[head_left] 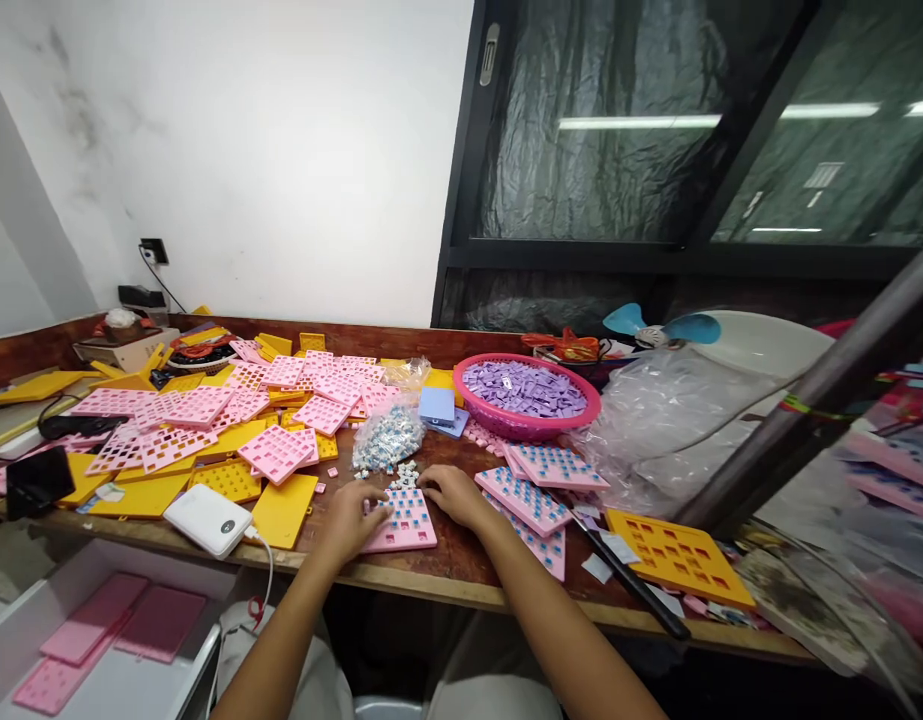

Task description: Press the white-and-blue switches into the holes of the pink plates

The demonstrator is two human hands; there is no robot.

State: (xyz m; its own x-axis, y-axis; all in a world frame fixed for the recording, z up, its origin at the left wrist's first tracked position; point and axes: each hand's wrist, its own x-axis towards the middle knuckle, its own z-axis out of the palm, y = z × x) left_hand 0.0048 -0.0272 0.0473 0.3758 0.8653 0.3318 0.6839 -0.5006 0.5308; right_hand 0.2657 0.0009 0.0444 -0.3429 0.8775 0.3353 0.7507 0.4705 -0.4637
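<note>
A pink plate with rows of small blue key switches lies flat near the table's front edge. My left hand is at the plate's left side, thumb and fingers curled in over its top rows; whatever is between the fingertips is too small to make out. Beyond the plate's top right corner, my right hand has its fingers bent together beside a loose pile of white-and-blue key switches; its fingertips are partly hidden. A clear bag full of similar switches sits just behind the pile.
Pink plates filled with blue switches lie stacked at right, beside a black-handled tool. Behind is a pink basket of purple pieces. Pink plates and yellow panels cover the left, with a white power bank. An open drawer holds pink panels.
</note>
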